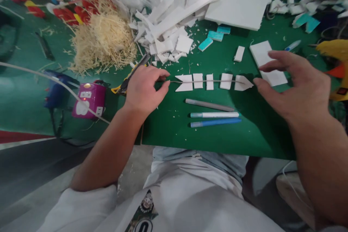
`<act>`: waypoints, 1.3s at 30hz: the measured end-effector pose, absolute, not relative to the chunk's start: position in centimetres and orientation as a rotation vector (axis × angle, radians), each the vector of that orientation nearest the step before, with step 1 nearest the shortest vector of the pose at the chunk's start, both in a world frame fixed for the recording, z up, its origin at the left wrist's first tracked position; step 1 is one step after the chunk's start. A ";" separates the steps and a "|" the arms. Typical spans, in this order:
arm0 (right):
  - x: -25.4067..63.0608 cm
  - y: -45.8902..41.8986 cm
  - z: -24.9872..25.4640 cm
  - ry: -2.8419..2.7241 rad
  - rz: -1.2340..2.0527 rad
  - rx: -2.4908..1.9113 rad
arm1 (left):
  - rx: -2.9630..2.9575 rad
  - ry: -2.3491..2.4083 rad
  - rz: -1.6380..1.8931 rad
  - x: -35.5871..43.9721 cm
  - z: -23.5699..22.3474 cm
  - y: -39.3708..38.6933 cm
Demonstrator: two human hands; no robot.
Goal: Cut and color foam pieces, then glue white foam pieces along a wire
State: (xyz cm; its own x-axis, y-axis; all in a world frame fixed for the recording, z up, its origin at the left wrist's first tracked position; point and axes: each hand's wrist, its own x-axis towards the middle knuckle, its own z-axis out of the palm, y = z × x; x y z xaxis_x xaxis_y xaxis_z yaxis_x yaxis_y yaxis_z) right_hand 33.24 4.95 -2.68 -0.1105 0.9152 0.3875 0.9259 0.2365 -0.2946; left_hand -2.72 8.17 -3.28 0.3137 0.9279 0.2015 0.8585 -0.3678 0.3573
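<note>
A thin stick (pixel 217 81) lies across a row of several white foam pieces (pixel 210 82) on the green table (pixel 217 137), forming an arrow shape. My left hand (pixel 145 88) pinches the stick's left end, fingers closed on it. My right hand (pixel 295 83) hovers open at the pointed right tip, fingers spread, thumb close to the tip and holding nothing.
Three markers (pixel 214 114) lie just below the arrow. A yellow utility knife (pixel 130 77) sits behind my left hand. Foam scraps (pixel 165 40), foam sheets (pixel 239 0), a straw pile (pixel 103 41), a pink power strip (pixel 88 99) and a yellow object (pixel 337 69) surround the area.
</note>
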 end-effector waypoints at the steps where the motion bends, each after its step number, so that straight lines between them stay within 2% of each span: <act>1: 33.0 5.2 -2.5 -2.104 -0.019 -1.645 | 2.402 1.639 0.557 -2.7 -3.3 8.2; 6: 31.4 7.3 -2.2 -2.401 0.189 -1.408 | 2.434 1.623 0.569 -2.8 -3.4 8.1; 17: 30.2 8.5 -2.2 -2.492 0.359 -1.451 | 2.381 1.653 0.584 -2.9 -3.3 8.1; 31: 31.4 7.7 -2.9 -2.240 0.043 -1.212 | 2.612 1.453 0.702 -1.7 -4.6 8.6; 39: 31.5 7.7 -2.7 -2.179 0.106 -1.237 | 2.771 1.358 0.843 -1.4 -5.2 8.8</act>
